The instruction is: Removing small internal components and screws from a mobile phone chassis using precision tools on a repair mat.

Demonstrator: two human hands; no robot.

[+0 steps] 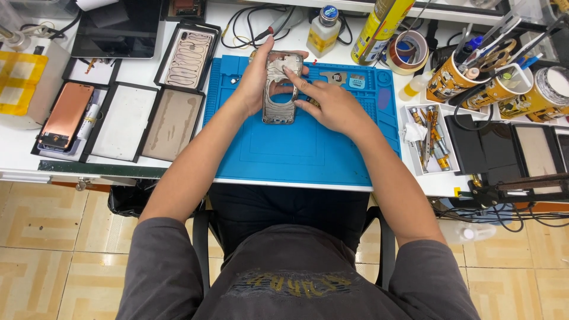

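Note:
A stripped phone back housing (280, 89), silvery with a large cut-out in the middle, is held upright over the blue work mat (308, 148). My left hand (256, 80) grips its left edge, thumb reaching over the top. My right hand (329, 102) holds the right edge, with its index finger pressing on the upper part of the housing. Both forearms reach in from the bottom of the view.
Left of the mat lie black trays (172, 121), a phone back with a wavy pattern (188, 58) and a copper-coloured phone (66, 114). Behind stand a small bottle (323, 32), a yellow spray can (379, 29) and tape (409, 52). Right: tool cups (456, 77), a tray of screwdrivers (430, 139).

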